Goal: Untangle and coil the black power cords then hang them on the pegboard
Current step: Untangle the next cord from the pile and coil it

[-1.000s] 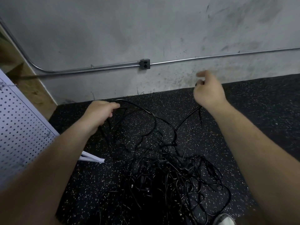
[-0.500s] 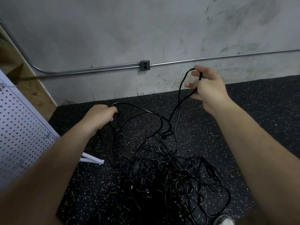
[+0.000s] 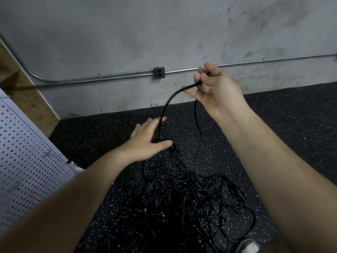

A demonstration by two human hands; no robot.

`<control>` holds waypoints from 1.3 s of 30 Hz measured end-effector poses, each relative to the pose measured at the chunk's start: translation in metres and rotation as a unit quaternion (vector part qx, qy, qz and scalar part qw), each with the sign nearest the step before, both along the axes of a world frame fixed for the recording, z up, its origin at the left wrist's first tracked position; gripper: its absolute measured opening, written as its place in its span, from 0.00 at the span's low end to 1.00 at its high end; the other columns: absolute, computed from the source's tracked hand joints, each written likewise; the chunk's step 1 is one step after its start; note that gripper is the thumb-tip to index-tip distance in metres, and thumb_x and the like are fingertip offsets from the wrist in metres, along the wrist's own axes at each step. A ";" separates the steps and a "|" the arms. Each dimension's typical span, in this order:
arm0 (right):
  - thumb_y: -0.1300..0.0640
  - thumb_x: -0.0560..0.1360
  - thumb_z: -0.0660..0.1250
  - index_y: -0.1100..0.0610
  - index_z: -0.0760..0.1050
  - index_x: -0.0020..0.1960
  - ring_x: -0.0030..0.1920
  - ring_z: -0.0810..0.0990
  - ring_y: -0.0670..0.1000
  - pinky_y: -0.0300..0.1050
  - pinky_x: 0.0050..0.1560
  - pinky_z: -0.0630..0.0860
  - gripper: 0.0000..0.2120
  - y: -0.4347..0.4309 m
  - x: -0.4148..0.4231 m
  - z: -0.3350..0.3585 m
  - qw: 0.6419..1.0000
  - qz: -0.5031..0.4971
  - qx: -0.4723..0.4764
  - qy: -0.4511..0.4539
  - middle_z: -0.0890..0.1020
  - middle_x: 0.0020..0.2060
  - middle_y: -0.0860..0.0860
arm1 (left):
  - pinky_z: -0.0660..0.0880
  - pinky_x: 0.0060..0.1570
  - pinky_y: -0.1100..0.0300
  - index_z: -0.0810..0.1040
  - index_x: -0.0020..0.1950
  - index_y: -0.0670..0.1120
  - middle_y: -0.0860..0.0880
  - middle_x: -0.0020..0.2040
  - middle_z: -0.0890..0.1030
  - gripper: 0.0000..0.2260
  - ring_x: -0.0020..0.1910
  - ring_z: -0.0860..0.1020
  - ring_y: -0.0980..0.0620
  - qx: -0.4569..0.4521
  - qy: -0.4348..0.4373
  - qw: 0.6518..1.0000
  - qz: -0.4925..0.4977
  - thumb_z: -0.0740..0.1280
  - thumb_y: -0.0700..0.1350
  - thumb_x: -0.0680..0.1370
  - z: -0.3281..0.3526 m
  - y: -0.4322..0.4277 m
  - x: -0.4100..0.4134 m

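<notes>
A tangled heap of black power cords (image 3: 191, 203) lies on the speckled black floor mat in front of me. My right hand (image 3: 215, 88) is raised above it and pinches a loop of one black cord (image 3: 168, 105), which arcs down from the fingers to the heap. My left hand (image 3: 149, 136) hovers lower, fingers spread and slightly blurred, with that cord running between thumb and fingers; it does not grip it. The white pegboard (image 3: 27, 161) leans at the left edge, apart from the cords.
A grey concrete wall stands behind, with a metal conduit (image 3: 109, 77) and an outlet box (image 3: 159, 72). The speckled mat (image 3: 291, 125) extends right. A shoe tip (image 3: 248, 246) shows at the bottom right. Wooden boards (image 3: 23, 95) are at the far left.
My left hand let go of the cord it held at the left and moved right, opening under the raised loop. My right hand stayed high, holding its cord.
</notes>
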State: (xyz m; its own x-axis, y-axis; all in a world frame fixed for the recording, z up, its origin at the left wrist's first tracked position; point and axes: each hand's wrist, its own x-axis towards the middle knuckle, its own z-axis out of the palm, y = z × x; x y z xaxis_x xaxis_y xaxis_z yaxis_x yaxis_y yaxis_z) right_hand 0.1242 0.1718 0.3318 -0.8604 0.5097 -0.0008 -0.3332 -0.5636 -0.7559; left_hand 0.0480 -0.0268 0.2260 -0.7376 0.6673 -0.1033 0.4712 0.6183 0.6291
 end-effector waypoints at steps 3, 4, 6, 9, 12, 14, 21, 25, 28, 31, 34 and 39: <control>0.73 0.81 0.58 0.57 0.72 0.49 0.40 0.81 0.49 0.64 0.53 0.82 0.12 -0.005 -0.002 0.005 1.000 -0.008 -0.007 0.014 0.79 0.47 0.53 | 0.78 0.55 0.51 0.70 0.60 0.52 0.51 0.48 0.85 0.09 0.50 0.84 0.51 0.053 -0.072 0.995 -0.035 0.63 0.54 0.83 -0.007 0.014 0.009; 0.72 0.81 0.60 0.56 0.71 0.50 0.43 0.82 0.50 0.63 0.56 0.81 0.11 -0.003 -0.003 0.003 1.000 -0.012 0.007 0.008 0.79 0.49 0.53 | 0.78 0.44 0.56 0.71 0.55 0.50 0.51 0.39 0.83 0.06 0.38 0.83 0.55 0.078 -0.082 0.993 -0.018 0.62 0.52 0.84 -0.007 0.016 0.007; 0.68 0.80 0.64 0.54 0.69 0.53 0.53 0.82 0.52 0.62 0.65 0.76 0.10 0.006 -0.002 -0.007 0.996 0.007 0.087 -0.032 0.80 0.53 0.53 | 0.73 0.32 0.58 0.73 0.50 0.49 0.54 0.32 0.76 0.07 0.28 0.74 0.59 0.124 -0.083 0.989 0.010 0.61 0.51 0.85 -0.003 0.015 0.004; 0.58 0.70 0.73 0.53 0.68 0.54 0.63 0.79 0.54 0.60 0.70 0.71 0.18 0.012 0.002 -0.031 0.905 0.098 0.379 -0.167 0.79 0.61 0.54 | 0.65 0.29 0.63 0.76 0.49 0.47 0.57 0.28 0.71 0.10 0.27 0.67 0.59 0.208 -0.128 0.970 0.014 0.61 0.50 0.85 0.009 0.011 0.004; 0.50 0.71 0.76 0.49 0.69 0.60 0.60 0.80 0.50 0.56 0.66 0.74 0.22 -0.002 0.006 -0.050 0.718 0.288 0.588 -0.236 0.80 0.59 0.47 | 0.60 0.27 0.64 0.77 0.50 0.43 0.54 0.27 0.68 0.13 0.26 0.63 0.57 0.280 -0.177 0.943 0.013 0.60 0.50 0.85 0.025 0.009 0.008; 0.54 0.77 0.73 0.53 0.73 0.60 0.54 0.83 0.49 0.55 0.61 0.79 0.15 -0.009 0.005 -0.058 0.715 0.324 0.582 -0.211 0.84 0.53 0.49 | 0.60 0.27 0.63 0.78 0.50 0.41 0.54 0.27 0.68 0.17 0.26 0.63 0.57 0.293 -0.172 0.940 0.026 0.60 0.54 0.84 0.032 0.007 0.008; 0.53 0.84 0.62 0.52 0.79 0.53 0.33 0.81 0.41 0.37 0.34 0.79 0.07 -0.010 0.007 -0.047 0.757 0.185 0.587 -0.218 0.84 0.44 0.49 | 0.65 0.34 0.59 0.77 0.39 0.50 0.55 0.28 0.73 0.20 0.27 0.70 0.57 0.134 0.057 0.980 0.134 0.61 0.64 0.81 0.045 -0.012 -0.009; 0.49 0.84 0.61 0.51 0.78 0.53 0.33 0.80 0.45 0.43 0.39 0.80 0.09 -0.017 0.005 -0.038 0.744 0.143 0.624 -0.193 0.83 0.40 0.47 | 0.64 0.34 0.61 0.76 0.41 0.48 0.53 0.32 0.73 0.19 0.31 0.70 0.56 0.181 0.103 0.964 0.168 0.61 0.62 0.82 0.049 -0.013 -0.006; 0.56 0.84 0.62 0.55 0.80 0.56 0.32 0.75 0.43 0.40 0.38 0.73 0.09 -0.017 0.002 -0.032 0.794 0.178 0.549 -0.191 0.79 0.36 0.45 | 0.70 0.40 0.56 0.77 0.43 0.49 0.54 0.33 0.73 0.19 0.33 0.72 0.54 0.237 0.071 0.955 0.161 0.60 0.62 0.82 0.047 -0.018 -0.010; 0.67 0.81 0.59 0.62 0.79 0.61 0.34 0.72 0.45 0.42 0.38 0.74 0.13 -0.016 0.002 -0.027 0.892 0.259 0.348 -0.129 0.78 0.36 0.49 | 0.74 0.42 0.59 0.77 0.48 0.49 0.52 0.35 0.76 0.16 0.36 0.78 0.54 0.215 0.054 0.964 0.146 0.59 0.60 0.83 0.043 -0.024 -0.017; 0.69 0.82 0.57 0.63 0.75 0.67 0.38 0.77 0.48 0.52 0.51 0.81 0.16 -0.017 0.005 -0.021 0.917 0.298 0.259 -0.060 0.81 0.41 0.51 | 0.76 0.49 0.53 0.77 0.50 0.50 0.52 0.39 0.83 0.14 0.40 0.83 0.55 0.217 0.013 0.964 0.151 0.57 0.56 0.85 0.032 -0.026 -0.026; 0.67 0.83 0.56 0.55 0.75 0.63 0.42 0.80 0.49 0.62 0.62 0.78 0.15 -0.014 0.007 -0.012 0.945 0.283 0.162 0.002 0.81 0.44 0.48 | 0.77 0.52 0.53 0.76 0.56 0.49 0.52 0.47 0.87 0.13 0.47 0.85 0.56 0.135 -0.099 0.982 0.082 0.56 0.55 0.86 0.013 -0.021 -0.017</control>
